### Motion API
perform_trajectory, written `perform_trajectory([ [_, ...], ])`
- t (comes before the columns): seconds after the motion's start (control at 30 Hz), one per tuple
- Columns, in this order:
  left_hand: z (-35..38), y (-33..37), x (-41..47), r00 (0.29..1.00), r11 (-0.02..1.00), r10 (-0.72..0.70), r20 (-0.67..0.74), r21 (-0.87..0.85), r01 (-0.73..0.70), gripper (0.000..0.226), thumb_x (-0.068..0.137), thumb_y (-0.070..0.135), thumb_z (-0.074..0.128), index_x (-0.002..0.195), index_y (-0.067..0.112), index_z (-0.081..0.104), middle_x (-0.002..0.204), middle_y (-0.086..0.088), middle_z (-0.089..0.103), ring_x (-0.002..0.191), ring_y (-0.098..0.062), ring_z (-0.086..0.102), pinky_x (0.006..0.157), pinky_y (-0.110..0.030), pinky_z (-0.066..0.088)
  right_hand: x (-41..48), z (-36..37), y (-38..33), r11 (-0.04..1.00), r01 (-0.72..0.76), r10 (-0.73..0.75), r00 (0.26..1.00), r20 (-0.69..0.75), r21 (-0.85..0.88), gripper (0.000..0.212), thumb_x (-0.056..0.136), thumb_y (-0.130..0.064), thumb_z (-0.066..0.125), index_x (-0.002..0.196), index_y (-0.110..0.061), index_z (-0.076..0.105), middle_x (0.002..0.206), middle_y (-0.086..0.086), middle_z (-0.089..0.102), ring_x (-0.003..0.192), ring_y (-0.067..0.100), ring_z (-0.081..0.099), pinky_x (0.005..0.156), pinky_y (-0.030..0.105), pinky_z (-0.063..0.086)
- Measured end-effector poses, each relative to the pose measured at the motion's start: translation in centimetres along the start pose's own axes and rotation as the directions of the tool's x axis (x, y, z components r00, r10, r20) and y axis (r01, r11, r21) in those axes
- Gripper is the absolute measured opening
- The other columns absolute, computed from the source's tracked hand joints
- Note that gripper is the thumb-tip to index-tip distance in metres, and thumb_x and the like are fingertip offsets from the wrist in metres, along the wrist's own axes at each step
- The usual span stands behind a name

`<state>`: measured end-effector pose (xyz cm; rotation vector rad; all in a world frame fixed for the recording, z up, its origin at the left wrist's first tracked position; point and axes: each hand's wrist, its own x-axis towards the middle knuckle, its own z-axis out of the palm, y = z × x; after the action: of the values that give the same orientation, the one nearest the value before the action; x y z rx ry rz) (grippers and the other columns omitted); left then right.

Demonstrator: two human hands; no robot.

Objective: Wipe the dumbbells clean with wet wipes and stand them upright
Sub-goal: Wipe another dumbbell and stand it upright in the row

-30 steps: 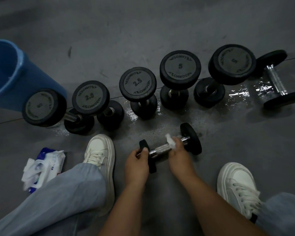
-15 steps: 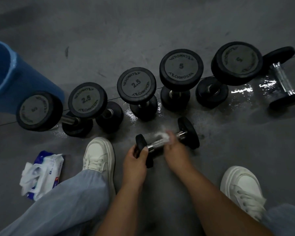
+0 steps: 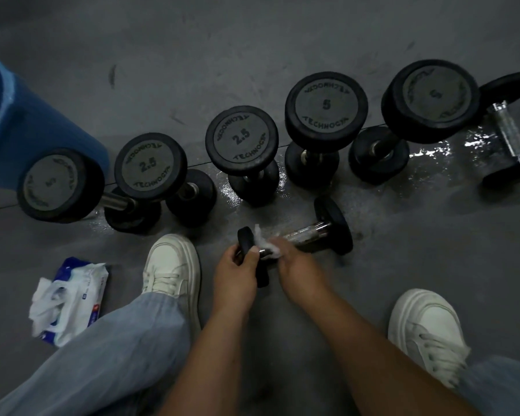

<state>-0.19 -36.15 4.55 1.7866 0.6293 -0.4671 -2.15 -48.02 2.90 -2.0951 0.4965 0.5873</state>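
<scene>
A small dumbbell point(image 3: 309, 232) with black ends and a chrome bar lies on its side on the floor in front of me. My left hand point(image 3: 237, 271) grips its near black end. My right hand point(image 3: 294, 265) holds a white wet wipe point(image 3: 267, 244) around the bar close to that end. Behind it several black dumbbells stand upright in a row, among them a 2.5 point(image 3: 242, 139) and a 5 point(image 3: 326, 106). One more dumbbell point(image 3: 511, 136) lies flat at the far right.
A blue bucket point(image 3: 21, 121) stands at the left. An opened pack of wet wipes point(image 3: 69, 298) lies by my left shoe point(image 3: 171, 265). My right shoe point(image 3: 424, 331) is at the lower right. The grey floor is wet point(image 3: 433, 151) around the row.
My right hand has slid the wipe along the chrome bar from the far end toward the near end. My left hand has kept its grip on the near end.
</scene>
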Motion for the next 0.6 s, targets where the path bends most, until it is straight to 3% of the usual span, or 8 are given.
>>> perform_trajectory([
  [0.1, 0.0, 0.0, 0.0, 1.0, 1.0, -0.009, 0.003, -0.016, 0.009, 0.009, 0.096, 0.02, 0.062, 0.099, 0.028, 0.06, 0.093, 0.015, 0.066, 0.085, 0.005, 0.061, 0.073, -0.013, 0.045, 0.2, -0.9, 1.5, 0.985, -0.159, 0.138, 0.957, -0.254, -0.061, 0.051, 0.097, -0.02, 0.037, 0.144, -0.039, 0.028, 0.098, 0.016, 0.066, 0.09, 0.034, 0.064, 0.072, 0.033, 0.047],
  [0.17, 0.1, 0.0, -0.1, 1.0, 0.999, -0.025, 0.003, -0.028, 0.025, 0.01, 0.096, 0.019, 0.062, 0.104, 0.025, 0.062, 0.097, 0.01, 0.069, 0.089, 0.0, 0.064, 0.076, -0.018, 0.047, -0.8, -0.1, 1.3, 0.987, -0.088, 0.075, 0.992, -0.098, -0.133, 0.059, 0.097, -0.018, 0.037, 0.147, -0.043, 0.02, 0.093, 0.013, 0.064, 0.087, 0.031, 0.064, 0.069, 0.029, 0.043],
  [0.23, 0.0, 0.0, -0.2, 0.999, 0.998, -0.045, 0.008, -0.04, 0.045, 0.012, 0.095, 0.019, 0.063, 0.105, 0.025, 0.063, 0.102, 0.004, 0.071, 0.093, -0.007, 0.067, 0.081, -0.025, 0.05, -1.5, 0.5, 0.4, 0.995, -0.014, 0.021, 0.998, 0.067, -0.101, 0.058, 0.097, -0.02, 0.038, 0.147, -0.046, 0.024, 0.104, 0.014, 0.066, 0.094, 0.03, 0.064, 0.071, 0.026, 0.04],
  [0.37, -0.2, 0.1, -0.4, 0.998, 0.998, -0.062, 0.011, 0.001, 0.062, 0.016, 0.093, 0.016, 0.065, 0.105, 0.026, 0.062, 0.106, 0.002, 0.071, 0.097, -0.011, 0.066, 0.092, -0.033, 0.051, -0.2, -0.3, 1.1, 0.98, -0.167, 0.139, 0.962, -0.234, -0.104, 0.059, 0.097, -0.016, 0.038, 0.148, -0.04, 0.02, 0.096, 0.016, 0.068, 0.085, 0.031, 0.065, 0.067, 0.03, 0.045],
  [0.4, -0.2, 0.1, -0.5, 0.998, 0.998, -0.063, 0.007, 0.007, 0.063, 0.016, 0.092, 0.015, 0.065, 0.104, 0.026, 0.062, 0.106, 0.002, 0.071, 0.098, -0.012, 0.066, 0.093, -0.034, 0.051, -0.3, -0.3, 1.1, 0.973, -0.184, 0.154, 0.968, -0.199, -0.142, 0.06, 0.097, -0.017, 0.037, 0.148, -0.042, 0.018, 0.097, 0.016, 0.068, 0.086, 0.031, 0.065, 0.067, 0.03, 0.044],
  [0.5, -0.2, 0.0, -0.8, 0.997, 0.996, -0.082, 0.014, -0.038, 0.082, 0.014, 0.09, 0.013, 0.066, 0.101, 0.021, 0.068, 0.104, -0.001, 0.074, 0.099, -0.016, 0.069, 0.096, -0.04, 0.053, -0.8, 0.7, -0.1, 0.993, -0.057, 0.071, 0.988, 0.136, -0.107, 0.05, 0.099, -0.026, 0.033, 0.143, -0.048, 0.025, 0.119, 0.013, 0.064, 0.106, 0.029, 0.062, 0.082, 0.029, 0.044],
  [0.53, -0.2, -0.1, -1.1, 0.995, 0.994, -0.093, 0.021, -0.064, 0.094, 0.016, 0.09, 0.013, 0.066, 0.104, 0.019, 0.069, 0.104, -0.002, 0.075, 0.1, -0.017, 0.07, 0.096, -0.041, 0.053, -0.7, 0.6, -0.4, 0.997, -0.007, 0.02, 0.987, 0.159, -0.082, 0.048, 0.098, -0.026, 0.033, 0.142, -0.047, 0.029, 0.124, 0.013, 0.062, 0.109, 0.029, 0.061, 0.087, 0.031, 0.046],
  [0.6, -0.2, -0.4, -1.7, 0.995, 0.993, -0.094, 0.023, -0.07, 0.096, 0.018, 0.091, 0.018, 0.066, 0.108, 0.017, 0.07, 0.104, -0.002, 0.075, 0.099, -0.017, 0.07, 0.095, -0.041, 0.053, -0.2, -0.4, 0.5, 0.994, -0.027, 0.028, 1.0, 0.007, -0.104, 0.051, 0.097, -0.022, 0.035, 0.141, -0.045, 0.027, 0.117, 0.015, 0.064, 0.105, 0.032, 0.063, 0.083, 0.031, 0.047],
])
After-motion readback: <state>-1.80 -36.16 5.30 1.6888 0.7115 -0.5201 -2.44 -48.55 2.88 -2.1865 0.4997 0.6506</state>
